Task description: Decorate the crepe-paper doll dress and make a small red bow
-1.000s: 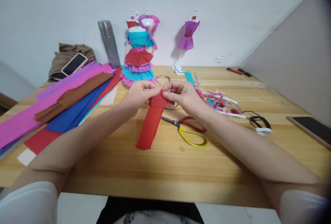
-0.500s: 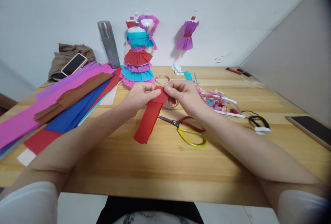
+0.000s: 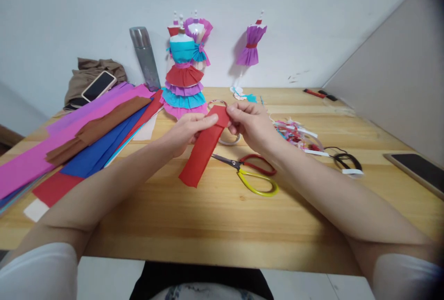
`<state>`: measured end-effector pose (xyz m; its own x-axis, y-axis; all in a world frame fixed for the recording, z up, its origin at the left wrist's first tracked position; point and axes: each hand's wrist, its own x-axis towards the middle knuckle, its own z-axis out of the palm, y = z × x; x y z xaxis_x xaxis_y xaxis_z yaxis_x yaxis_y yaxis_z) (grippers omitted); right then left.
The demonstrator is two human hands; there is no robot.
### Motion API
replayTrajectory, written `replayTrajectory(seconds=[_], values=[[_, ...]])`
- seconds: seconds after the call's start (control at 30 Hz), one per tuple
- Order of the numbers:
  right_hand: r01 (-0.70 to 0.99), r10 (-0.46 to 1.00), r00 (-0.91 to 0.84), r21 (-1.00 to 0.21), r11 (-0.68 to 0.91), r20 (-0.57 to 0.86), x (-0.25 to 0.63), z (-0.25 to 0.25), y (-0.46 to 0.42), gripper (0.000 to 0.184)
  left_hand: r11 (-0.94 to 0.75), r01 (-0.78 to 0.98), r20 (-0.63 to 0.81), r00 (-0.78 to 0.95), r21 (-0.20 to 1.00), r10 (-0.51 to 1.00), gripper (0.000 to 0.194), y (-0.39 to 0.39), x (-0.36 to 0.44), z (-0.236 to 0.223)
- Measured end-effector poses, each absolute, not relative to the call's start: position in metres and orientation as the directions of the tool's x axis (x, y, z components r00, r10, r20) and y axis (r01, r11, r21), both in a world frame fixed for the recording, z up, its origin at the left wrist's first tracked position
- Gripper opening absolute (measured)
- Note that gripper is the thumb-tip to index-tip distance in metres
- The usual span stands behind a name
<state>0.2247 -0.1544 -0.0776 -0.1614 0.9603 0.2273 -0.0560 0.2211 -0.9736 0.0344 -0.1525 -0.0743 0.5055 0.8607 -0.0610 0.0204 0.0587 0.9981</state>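
A red crepe paper strip [image 3: 199,157] is held between both hands, its upper end folded over and its long tail slanting down to the left. My left hand [image 3: 189,130] pinches the fold's left edge between thumb and fingers. On the right edge of the same fold, my right hand [image 3: 250,122] has a pinch grip, thumb on top. Just below my right hand lie scissors [image 3: 239,165] with one red and one yellow handle, blades pointing left. Behind the strip are tape rolls [image 3: 231,140], partly hidden by the paper and fingers.
Coloured paper sheets [image 3: 111,140] cover the left side. Dress forms [image 3: 183,76] in paper dresses and a grey bottle [image 3: 145,57] stand at the back. Paper scraps [image 3: 294,133], a black cord [image 3: 347,163] and a phone [image 3: 416,170] lie to the right.
Both hands have shifted slightly right with the red strip. Its folded end is raised a little, and the tail looks straighter and flatter.
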Motion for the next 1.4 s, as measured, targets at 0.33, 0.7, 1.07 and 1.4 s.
replayTrajectory(seconds=[0.33,0.7,1.07,1.4], values=[[-0.151,0.966,-0.193,-0.978,0.143,0.171,0.236,-0.062,-0.156,0.036,0.145,0.137,-0.195,0.506,0.98,0.84,0.02,-0.153,0.035,-0.077],[-0.192,0.926,-0.352,-0.979,0.072,0.137,0.237,-0.059,-0.161,0.039,0.05,0.009,-0.05,0.354,0.999,0.934,0.016,-0.154,0.039,-0.074],[-0.157,0.956,-0.216,-0.973,0.167,0.198,0.219,-0.077,-0.162,0.034,-0.033,-0.145,0.071,0.268,0.989,0.961,0.008,-0.146,0.039,-0.079],[-0.141,0.962,-0.241,-0.985,0.099,0.131,0.213,-0.083,-0.167,0.051,0.006,-0.289,0.045,0.169,0.957,0.985,0.018,-0.144,0.039,-0.072]])
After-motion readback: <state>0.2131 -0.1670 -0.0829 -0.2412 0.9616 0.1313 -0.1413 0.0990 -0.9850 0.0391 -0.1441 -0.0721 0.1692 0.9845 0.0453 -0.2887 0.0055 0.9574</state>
